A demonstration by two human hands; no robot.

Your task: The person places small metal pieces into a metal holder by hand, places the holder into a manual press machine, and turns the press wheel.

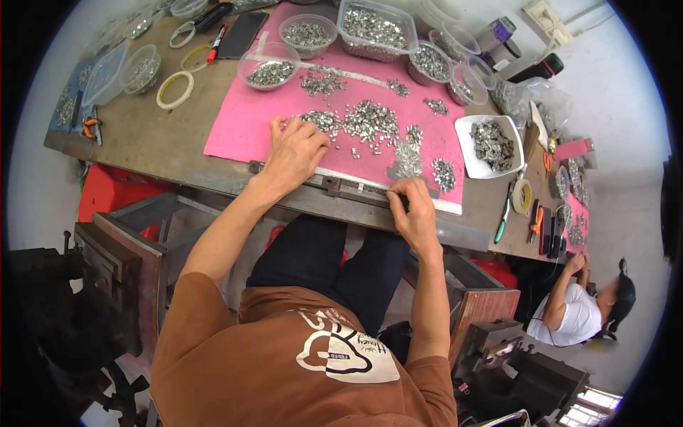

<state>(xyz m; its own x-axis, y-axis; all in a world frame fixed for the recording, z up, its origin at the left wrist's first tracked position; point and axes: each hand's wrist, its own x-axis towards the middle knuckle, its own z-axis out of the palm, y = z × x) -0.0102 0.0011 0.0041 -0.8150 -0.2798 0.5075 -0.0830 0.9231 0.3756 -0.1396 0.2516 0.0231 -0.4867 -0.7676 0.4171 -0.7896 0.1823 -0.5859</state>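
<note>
My left hand is bent palm down over the pink mat, its curled fingers at the near edge of a pile of small silvery metal pieces. Its fingertips are partly hidden, and so is anything between them. My right hand is closed in a pinch at the right part of a long, narrow metal fixture along the table's front edge. What it grips is hidden by the fingers. Small pieces sit in a row along the fixture. More metal pieces lie loose beyond my hands.
Clear tubs of metal pieces stand at the back. A white square bowl sits right, near a tape roll and green-handled tool. Left are another tape roll and red marker. Another person works far right.
</note>
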